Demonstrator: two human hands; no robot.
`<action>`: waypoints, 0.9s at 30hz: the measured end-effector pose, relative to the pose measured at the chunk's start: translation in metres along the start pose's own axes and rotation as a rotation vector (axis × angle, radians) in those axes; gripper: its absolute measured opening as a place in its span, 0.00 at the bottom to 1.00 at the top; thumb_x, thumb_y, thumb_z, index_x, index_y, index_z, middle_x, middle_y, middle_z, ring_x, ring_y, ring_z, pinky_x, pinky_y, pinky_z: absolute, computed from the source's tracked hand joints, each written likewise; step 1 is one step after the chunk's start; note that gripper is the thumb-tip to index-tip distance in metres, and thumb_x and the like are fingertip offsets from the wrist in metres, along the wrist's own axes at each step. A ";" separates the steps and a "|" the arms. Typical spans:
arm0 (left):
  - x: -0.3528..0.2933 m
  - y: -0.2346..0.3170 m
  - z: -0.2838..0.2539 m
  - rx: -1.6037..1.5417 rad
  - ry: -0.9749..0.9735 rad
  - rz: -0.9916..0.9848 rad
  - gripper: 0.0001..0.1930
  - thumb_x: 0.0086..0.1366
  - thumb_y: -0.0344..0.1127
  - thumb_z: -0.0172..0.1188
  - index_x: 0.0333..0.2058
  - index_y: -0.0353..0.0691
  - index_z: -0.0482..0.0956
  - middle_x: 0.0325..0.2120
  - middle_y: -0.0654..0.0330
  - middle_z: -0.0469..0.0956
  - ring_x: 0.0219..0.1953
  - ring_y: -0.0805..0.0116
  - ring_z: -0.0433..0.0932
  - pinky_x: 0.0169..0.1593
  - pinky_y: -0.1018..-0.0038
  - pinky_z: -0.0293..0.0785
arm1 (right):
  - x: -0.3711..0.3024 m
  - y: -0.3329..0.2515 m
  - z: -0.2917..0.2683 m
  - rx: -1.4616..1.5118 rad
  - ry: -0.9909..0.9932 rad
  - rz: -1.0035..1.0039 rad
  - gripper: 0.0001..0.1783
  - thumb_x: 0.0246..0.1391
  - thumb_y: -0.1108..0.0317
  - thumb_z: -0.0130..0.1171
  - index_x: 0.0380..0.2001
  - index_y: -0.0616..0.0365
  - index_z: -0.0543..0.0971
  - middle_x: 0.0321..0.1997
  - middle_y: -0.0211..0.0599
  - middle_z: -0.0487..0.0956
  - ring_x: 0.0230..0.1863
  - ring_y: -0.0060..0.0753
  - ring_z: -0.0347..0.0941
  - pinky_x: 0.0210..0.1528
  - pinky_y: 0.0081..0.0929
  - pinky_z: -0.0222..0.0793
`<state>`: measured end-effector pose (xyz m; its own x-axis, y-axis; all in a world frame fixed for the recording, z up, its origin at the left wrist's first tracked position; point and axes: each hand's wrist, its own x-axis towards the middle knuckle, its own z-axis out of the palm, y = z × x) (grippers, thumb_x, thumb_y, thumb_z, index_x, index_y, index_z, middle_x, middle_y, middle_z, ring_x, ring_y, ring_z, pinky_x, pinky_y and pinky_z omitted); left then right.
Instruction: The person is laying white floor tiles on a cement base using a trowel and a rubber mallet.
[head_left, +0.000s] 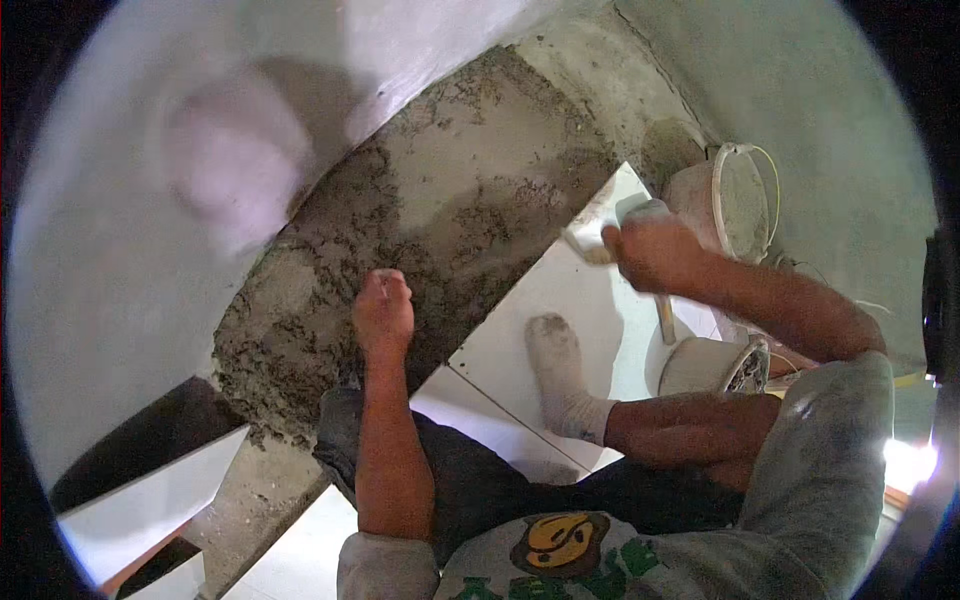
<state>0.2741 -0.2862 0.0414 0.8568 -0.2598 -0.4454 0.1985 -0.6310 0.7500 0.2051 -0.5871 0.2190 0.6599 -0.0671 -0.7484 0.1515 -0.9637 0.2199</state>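
The left hand (pixel 384 312) was curled into a fist over the mortar (pixel 490 215); whether it held anything, I cannot tell. The right hand (pixel 652 250) gripped one tool (pixel 644 209), its kind unclear, over a white tile (pixel 545 290), near two buckets (pixel 692 200) at right.

My right hand (pixel 657 252) hides part of the tool (pixel 643 209) it grips. I can't tell whether my curled left hand (pixel 385 312) holds anything. The lower edge cuts off a white tile (pixel 300 552).
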 end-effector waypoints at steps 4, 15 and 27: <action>0.001 0.006 -0.012 -0.231 0.148 -0.062 0.18 0.62 0.48 0.50 0.38 0.37 0.74 0.30 0.55 0.76 0.33 0.59 0.75 0.41 0.64 0.69 | -0.034 -0.051 0.036 0.150 0.046 -0.158 0.13 0.46 0.68 0.54 0.37 0.58 0.70 0.30 0.44 0.75 0.31 0.45 0.77 0.29 0.42 0.73; -0.008 0.022 -0.007 -0.254 0.066 -0.128 0.18 0.61 0.47 0.51 0.38 0.36 0.75 0.30 0.53 0.79 0.33 0.59 0.77 0.41 0.63 0.70 | -0.053 -0.122 0.041 0.251 0.021 -0.158 0.14 0.46 0.69 0.54 0.37 0.62 0.69 0.30 0.47 0.76 0.32 0.48 0.77 0.31 0.41 0.74; -0.003 0.027 -0.013 -0.250 0.077 -0.046 0.20 0.61 0.48 0.49 0.39 0.36 0.76 0.30 0.52 0.79 0.36 0.55 0.77 0.41 0.64 0.69 | -0.035 -0.013 0.019 -0.050 0.069 0.170 0.09 0.48 0.65 0.53 0.33 0.56 0.76 0.29 0.44 0.79 0.32 0.43 0.78 0.31 0.42 0.74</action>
<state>0.2832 -0.2932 0.0693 0.8759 -0.1731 -0.4505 0.3410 -0.4384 0.8316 0.1657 -0.5772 0.2308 0.7275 -0.2084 -0.6537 0.0687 -0.9259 0.3715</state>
